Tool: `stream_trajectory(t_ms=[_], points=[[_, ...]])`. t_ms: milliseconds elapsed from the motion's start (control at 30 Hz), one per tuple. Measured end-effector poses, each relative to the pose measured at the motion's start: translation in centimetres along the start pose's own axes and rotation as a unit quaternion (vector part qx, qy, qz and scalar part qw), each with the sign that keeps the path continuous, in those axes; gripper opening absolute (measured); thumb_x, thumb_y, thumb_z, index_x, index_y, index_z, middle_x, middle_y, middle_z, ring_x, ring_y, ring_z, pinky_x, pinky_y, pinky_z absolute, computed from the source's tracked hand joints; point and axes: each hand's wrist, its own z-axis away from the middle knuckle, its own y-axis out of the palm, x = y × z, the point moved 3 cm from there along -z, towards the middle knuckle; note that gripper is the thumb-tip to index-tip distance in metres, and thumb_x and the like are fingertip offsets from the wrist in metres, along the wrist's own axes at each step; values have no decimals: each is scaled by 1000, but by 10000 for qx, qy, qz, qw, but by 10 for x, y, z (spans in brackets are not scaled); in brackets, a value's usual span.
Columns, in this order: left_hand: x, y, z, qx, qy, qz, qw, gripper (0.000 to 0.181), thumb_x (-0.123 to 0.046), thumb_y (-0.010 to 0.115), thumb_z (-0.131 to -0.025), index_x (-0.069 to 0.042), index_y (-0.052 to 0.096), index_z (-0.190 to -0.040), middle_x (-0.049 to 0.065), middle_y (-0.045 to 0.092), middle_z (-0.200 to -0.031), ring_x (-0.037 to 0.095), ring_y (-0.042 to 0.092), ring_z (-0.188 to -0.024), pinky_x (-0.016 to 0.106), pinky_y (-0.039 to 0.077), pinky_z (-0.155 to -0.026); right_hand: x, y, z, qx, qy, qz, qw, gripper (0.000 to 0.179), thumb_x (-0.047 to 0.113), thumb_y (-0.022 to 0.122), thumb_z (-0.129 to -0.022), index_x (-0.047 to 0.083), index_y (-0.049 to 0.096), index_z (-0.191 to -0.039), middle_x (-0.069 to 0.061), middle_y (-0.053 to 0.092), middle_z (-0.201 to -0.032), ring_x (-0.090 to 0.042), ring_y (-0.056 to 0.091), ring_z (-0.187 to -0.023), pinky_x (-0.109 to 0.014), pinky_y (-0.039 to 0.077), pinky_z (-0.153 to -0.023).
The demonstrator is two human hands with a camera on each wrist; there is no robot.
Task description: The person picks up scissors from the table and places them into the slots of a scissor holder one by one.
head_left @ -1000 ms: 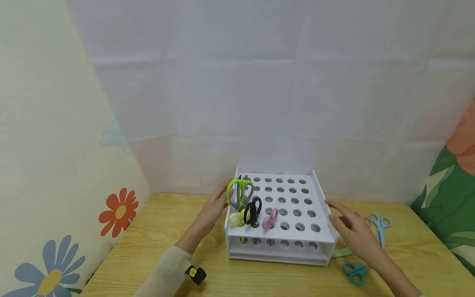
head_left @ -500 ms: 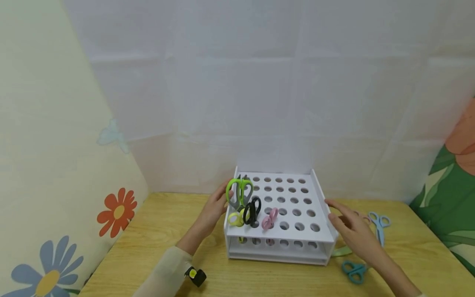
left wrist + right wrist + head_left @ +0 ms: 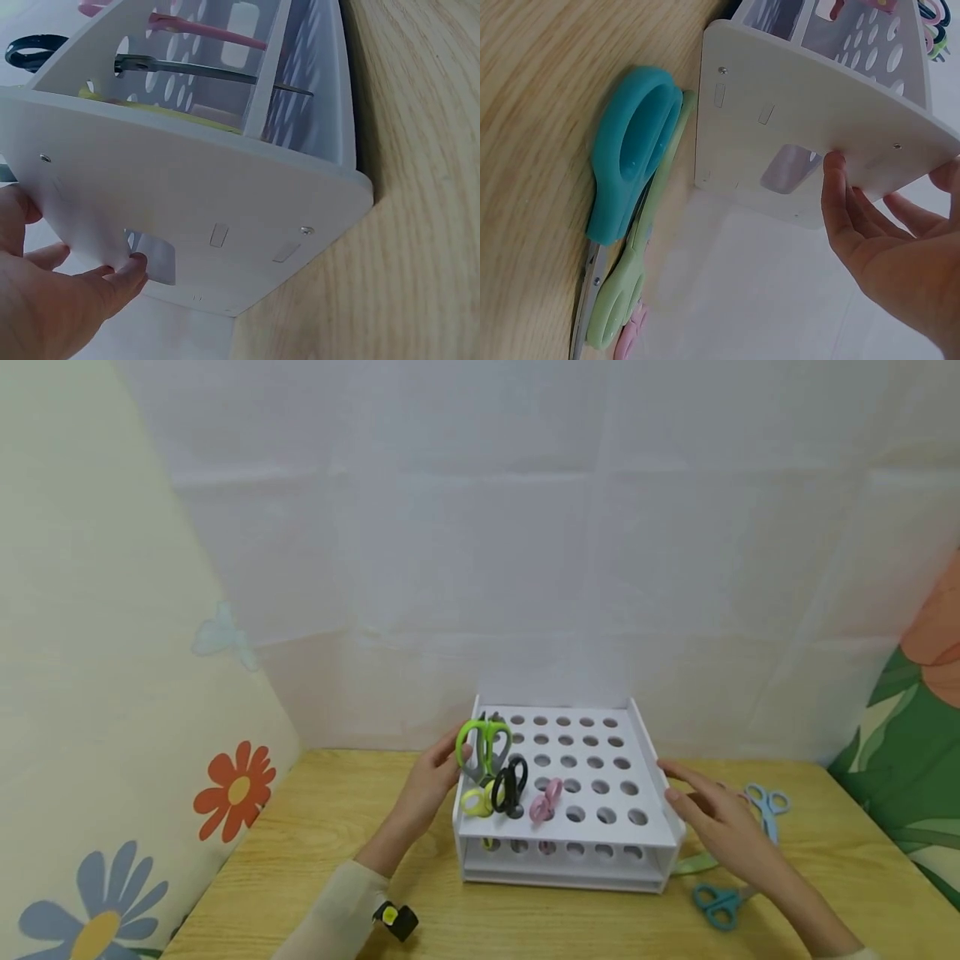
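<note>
A white rack (image 3: 585, 833) with rows of round holes stands on the wooden table. Green-handled scissors (image 3: 486, 750), black scissors (image 3: 512, 787), yellow scissors (image 3: 477, 802) and pink scissors (image 3: 546, 802) stand in holes on its left, handles up. My left hand (image 3: 429, 785) lies along the rack's left side panel (image 3: 187, 195), one fingertip at the cutout. On the other side, my right hand (image 3: 723, 835) rests its fingertips on the right side panel (image 3: 780, 82), near that cutout. Its thumb is close to the panel's upper edge.
Right of the rack lie teal scissors (image 3: 718, 906), light-blue scissors (image 3: 768, 810) and a pale-green pair (image 3: 622, 292); pink handles (image 3: 631, 330) show behind these. A pale cloth (image 3: 525, 527) hangs behind the table (image 3: 315, 843), with flower-patterned cloth at both sides.
The hands and rack stay almost where they were. My right hand shifts very slightly, and the view drifts a little.
</note>
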Motion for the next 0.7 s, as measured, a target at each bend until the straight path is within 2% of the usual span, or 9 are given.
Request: stream_trajectory(t_ms=[67,200,300,433,600,700], points=[[-2,-1,0,4,-37,64,10000,49,-21,60,-105,-14,49,-153,7,43,-156,32,40,-141,40,42,-107,1,0,0,-32,-48,-2,10000,47,27,50,-110,12,46,-154,-21,52,-145,-29,67,-110,-29,56,-81],[-3,-3,-1,39,-45,-26,10000,54,-28,63,-103,-14,49,-153,7,43,-156,33,41,-140,40,43,-106,0,1,-1,-115,-90,-36,9999,46,26,49,-110,11,47,-153,-20,54,-144,-26,68,-107,-30,57,-79],[-2,-4,-1,33,28,-158,9999,56,-32,65,-102,-15,50,-152,6,44,-155,34,44,-139,40,45,-105,-5,-1,-2,-192,-48,-125,9997,45,25,48,-110,10,47,-152,-20,58,-138,-20,71,-97,-34,59,-66],[-2,-4,-3,36,164,-297,9994,54,-32,64,-103,-15,50,-152,6,44,-155,37,45,-137,40,46,-104,-12,-5,-2,-225,99,-246,9994,46,25,48,-111,4,46,-151,-22,63,-129,-15,70,-86,-36,56,-51],[1,-4,-3,117,198,-427,9988,51,-28,60,-105,-15,49,-153,5,42,-157,36,44,-138,40,46,-103,-18,-7,-2,-50,204,-327,9992,45,23,51,-109,-1,48,-148,-24,63,-127,-19,67,-88,-36,56,-53],[2,-7,-2,82,130,-482,9987,47,-25,58,-106,-18,50,-152,3,42,-157,30,45,-138,39,46,-104,-21,-5,-3,32,254,-346,9991,43,24,53,-108,1,53,-145,-23,65,-125,-21,67,-92,-38,57,-55]])
